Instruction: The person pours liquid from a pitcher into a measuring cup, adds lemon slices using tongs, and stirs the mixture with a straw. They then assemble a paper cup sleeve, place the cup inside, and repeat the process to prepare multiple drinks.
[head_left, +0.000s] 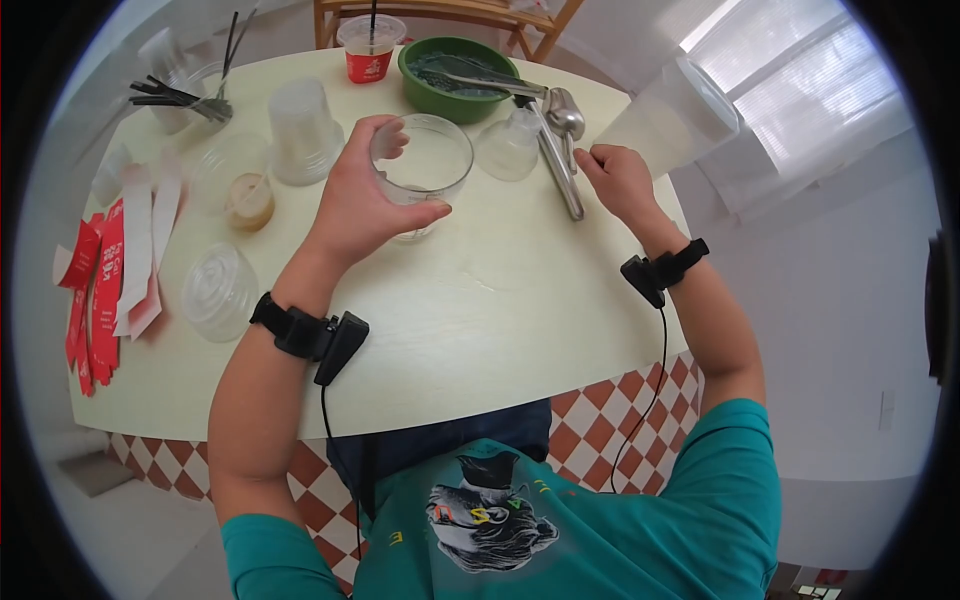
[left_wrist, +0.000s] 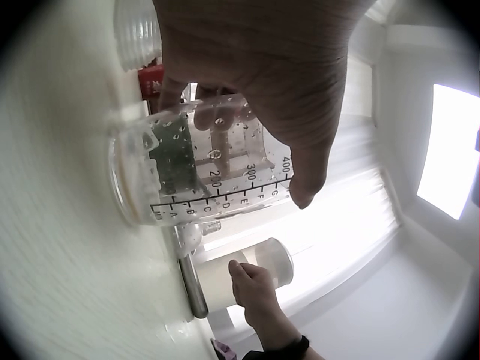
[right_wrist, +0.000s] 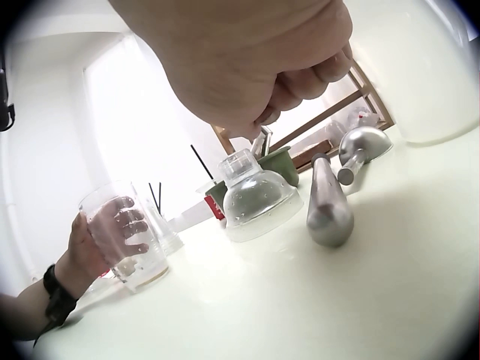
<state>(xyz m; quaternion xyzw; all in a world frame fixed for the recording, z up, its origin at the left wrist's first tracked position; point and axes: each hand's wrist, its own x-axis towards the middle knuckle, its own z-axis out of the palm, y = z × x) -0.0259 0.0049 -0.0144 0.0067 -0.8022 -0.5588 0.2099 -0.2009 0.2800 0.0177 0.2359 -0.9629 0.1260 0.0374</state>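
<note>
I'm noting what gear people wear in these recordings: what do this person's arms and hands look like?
The left hand and right hand are bare. At each wrist sits a black strap with a black angular box and a thin black cable. Short teal fabric sleeves end on the upper arms.

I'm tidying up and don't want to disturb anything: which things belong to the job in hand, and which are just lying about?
Probably in the job:
Graduated cup, held in the left hand
Metal rod and translucent pitcher, near the right hand

Apparently lying about:
Red sleeves
Cup with a straw
Chair
</note>
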